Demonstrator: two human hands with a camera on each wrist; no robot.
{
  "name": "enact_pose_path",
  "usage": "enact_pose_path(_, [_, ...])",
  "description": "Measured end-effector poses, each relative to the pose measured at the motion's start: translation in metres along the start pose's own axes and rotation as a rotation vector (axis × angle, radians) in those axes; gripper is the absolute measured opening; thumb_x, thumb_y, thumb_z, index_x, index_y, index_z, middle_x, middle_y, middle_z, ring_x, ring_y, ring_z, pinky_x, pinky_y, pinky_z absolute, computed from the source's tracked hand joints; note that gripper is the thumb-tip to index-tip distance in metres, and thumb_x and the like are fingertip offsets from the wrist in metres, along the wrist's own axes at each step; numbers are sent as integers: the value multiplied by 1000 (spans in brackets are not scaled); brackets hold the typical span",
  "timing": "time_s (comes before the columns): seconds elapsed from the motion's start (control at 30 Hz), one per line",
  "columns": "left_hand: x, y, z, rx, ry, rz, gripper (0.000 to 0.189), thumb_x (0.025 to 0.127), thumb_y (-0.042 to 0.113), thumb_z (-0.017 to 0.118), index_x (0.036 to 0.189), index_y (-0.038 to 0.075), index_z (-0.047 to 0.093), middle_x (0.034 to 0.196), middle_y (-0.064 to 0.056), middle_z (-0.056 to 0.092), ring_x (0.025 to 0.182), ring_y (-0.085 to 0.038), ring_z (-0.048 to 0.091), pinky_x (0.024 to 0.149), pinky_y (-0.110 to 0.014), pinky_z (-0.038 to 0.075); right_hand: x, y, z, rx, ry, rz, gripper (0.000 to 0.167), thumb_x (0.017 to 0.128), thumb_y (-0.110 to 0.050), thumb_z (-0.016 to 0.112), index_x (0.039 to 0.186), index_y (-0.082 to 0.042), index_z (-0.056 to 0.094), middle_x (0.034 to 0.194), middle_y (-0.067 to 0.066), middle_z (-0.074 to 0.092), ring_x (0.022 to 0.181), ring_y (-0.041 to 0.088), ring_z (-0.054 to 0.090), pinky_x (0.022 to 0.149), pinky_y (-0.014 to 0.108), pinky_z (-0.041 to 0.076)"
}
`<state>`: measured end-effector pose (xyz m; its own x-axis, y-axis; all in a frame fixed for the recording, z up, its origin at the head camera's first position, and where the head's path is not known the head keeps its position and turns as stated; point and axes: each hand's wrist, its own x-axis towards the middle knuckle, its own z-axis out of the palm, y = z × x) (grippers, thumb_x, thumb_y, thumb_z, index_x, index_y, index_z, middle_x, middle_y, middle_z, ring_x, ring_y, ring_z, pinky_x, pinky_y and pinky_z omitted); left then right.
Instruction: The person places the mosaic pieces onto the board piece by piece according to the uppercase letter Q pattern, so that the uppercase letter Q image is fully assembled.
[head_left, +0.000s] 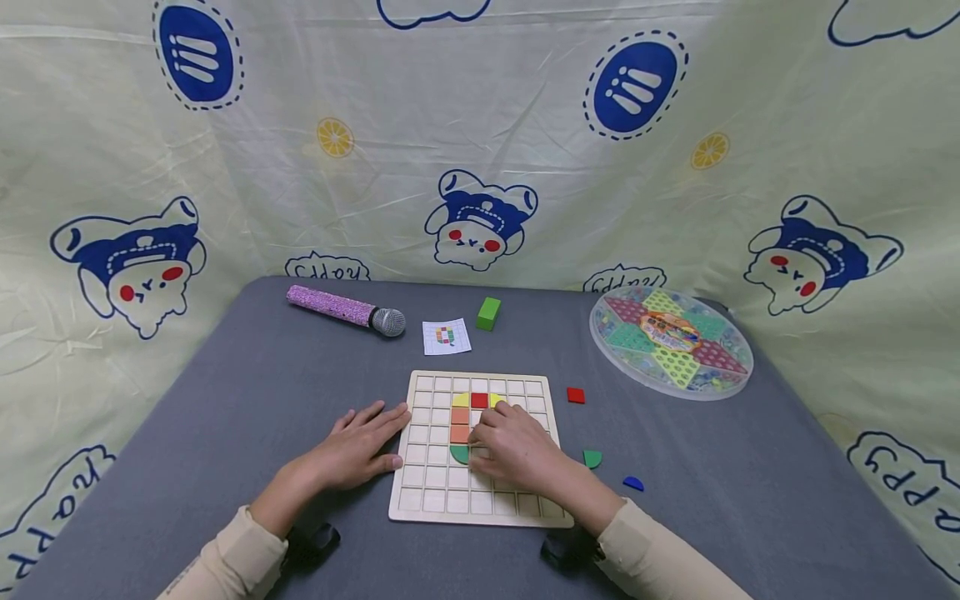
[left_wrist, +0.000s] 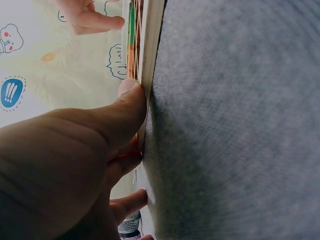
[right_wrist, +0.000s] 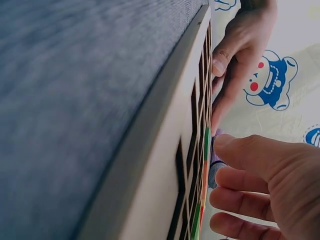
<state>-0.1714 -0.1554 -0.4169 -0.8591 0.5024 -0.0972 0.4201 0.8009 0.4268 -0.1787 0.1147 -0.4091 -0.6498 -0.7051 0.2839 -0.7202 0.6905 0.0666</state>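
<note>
A pale wooden grid board [head_left: 416, 500] lies before me, with two yellow pieces [head_left: 460, 400], a red square [head_left: 479, 401], two orange squares [head_left: 460, 434] and a green rounded piece [head_left: 459, 454] in its cells. My left hand [head_left: 352, 450] rests at the board's left side, thumb and a finger touching its edge in the left wrist view. Over the middle of the board hovers my right hand [head_left: 517, 446], fingers loosely bent and partly covering the pieces. In the right wrist view, its thumb and fingers [right_wrist: 240, 200] are apart from the board, with nothing visible between them.
Right of the board lie a loose red square [head_left: 575, 396], a green rounded piece [head_left: 592, 459] and a blue half-round piece [head_left: 633, 483]. Farther back are a glittery microphone [head_left: 337, 308], a pattern card [head_left: 446, 337], a green block [head_left: 488, 313] and a round Chinese checkers set [head_left: 671, 343].
</note>
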Motion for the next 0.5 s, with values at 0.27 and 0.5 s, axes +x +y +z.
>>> enact_pose_path(0.27, [0,0,0,-3,-5,-3,63,94,33,56,148,13,31,155,-7,30,145,-38,18,111,-66,11,-17,12,-7,-3,38,45,22,74,-34,78,88,-18,73,84,-5,63,79,13,50,68,27,43])
enact_pose_path(0.5, [0,0,0,0,1,7,63,94,33,56,148,12,32,155,-8,30,145,-39,19,110,-66,12,-37,29,-15,24,36,117,24,73,-32,80,89,-15,73,84,-4,63,79,13,49,68,27,43])
